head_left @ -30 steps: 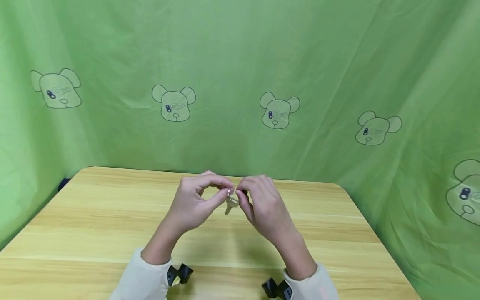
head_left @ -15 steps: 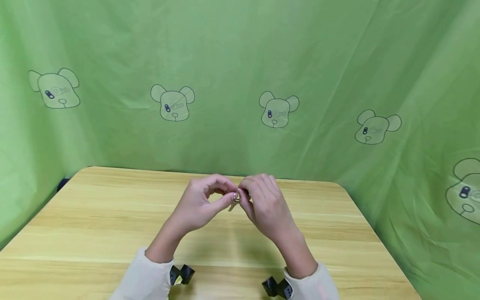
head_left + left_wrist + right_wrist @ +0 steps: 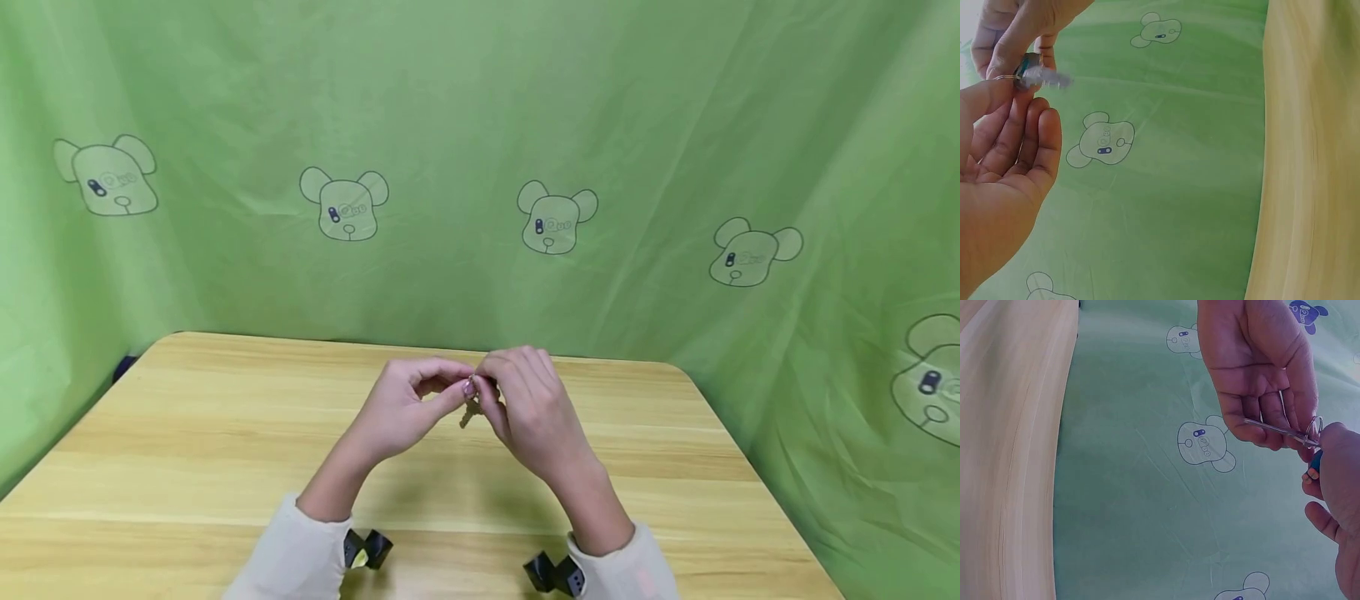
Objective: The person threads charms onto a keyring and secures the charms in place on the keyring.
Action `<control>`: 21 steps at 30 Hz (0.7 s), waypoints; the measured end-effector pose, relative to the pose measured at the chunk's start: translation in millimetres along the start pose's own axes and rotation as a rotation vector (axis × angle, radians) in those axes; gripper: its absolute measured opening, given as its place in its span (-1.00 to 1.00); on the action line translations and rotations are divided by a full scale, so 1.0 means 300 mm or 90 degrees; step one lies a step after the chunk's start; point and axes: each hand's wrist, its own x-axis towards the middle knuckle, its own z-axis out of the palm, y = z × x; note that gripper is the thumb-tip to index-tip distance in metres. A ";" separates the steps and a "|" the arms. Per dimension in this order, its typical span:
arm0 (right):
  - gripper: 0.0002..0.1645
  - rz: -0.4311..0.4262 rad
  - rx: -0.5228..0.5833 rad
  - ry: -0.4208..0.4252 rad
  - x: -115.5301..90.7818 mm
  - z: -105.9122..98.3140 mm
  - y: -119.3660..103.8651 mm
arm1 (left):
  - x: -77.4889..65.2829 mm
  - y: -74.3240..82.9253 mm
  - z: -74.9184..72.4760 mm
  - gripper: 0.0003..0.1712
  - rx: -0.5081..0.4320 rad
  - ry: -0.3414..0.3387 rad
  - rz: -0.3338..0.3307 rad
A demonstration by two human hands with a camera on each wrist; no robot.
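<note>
A key ring (image 3: 1315, 427) with a metal key (image 3: 468, 414) is held up above the table, between both hands. My left hand (image 3: 397, 412) pinches the ring between thumb and index finger, the ring's wire (image 3: 1004, 77) showing at the thumb. My right hand (image 3: 528, 408) meets it from the right and pinches a small teal piece (image 3: 1315, 461) with an orange part, close against the ring. The key's toothed blade (image 3: 1052, 78) sticks out from between the hands. Fingertips partly hide the ring and the teal piece; whether they are joined I cannot tell.
A light wood-grain table (image 3: 225, 450) lies below the hands. Green cloth (image 3: 450, 100) with printed bear heads hangs behind it and at both sides. Black wrist cameras (image 3: 553, 573) stick out by the pale sleeves (image 3: 288, 554).
My left hand has moved a little right, closing up to the right hand. The key has swung and turned, and now hangs nearer the right thumb. My right hand has barely moved.
</note>
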 end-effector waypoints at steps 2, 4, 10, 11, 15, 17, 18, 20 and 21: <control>-0.74 0.000 0.000 -0.001 0.001 -0.002 -0.002 | 0.000 -0.001 0.001 -0.81 -0.001 -0.003 0.010; -0.74 0.000 0.000 -0.001 0.003 -0.003 -0.004 | 0.000 -0.001 0.002 -0.81 -0.002 -0.003 0.017; -0.75 -0.014 0.005 0.019 0.010 -0.002 -0.008 | 0.001 0.005 0.002 -0.84 -0.012 0.000 0.022; -0.75 -0.016 0.006 0.021 0.011 -0.002 -0.008 | 0.001 0.005 0.001 -0.85 -0.013 0.000 0.023; -0.75 -0.019 0.006 0.024 0.014 -0.002 -0.007 | 0.001 0.001 0.001 -0.89 -0.010 -0.001 0.028; -0.75 -0.019 0.007 0.024 0.014 -0.003 -0.007 | 0.001 0.002 0.000 -0.90 0.004 0.001 0.034; -0.76 -0.019 0.007 0.023 0.013 -0.003 -0.006 | 0.001 0.002 0.000 -0.90 0.014 0.002 0.039; -0.76 -0.019 0.008 0.022 0.013 -0.003 -0.007 | 0.000 0.005 -0.002 -0.91 0.043 0.008 0.049; -0.76 -0.017 0.007 0.020 0.012 -0.004 -0.007 | 0.000 0.007 -0.003 -0.91 0.058 0.011 0.056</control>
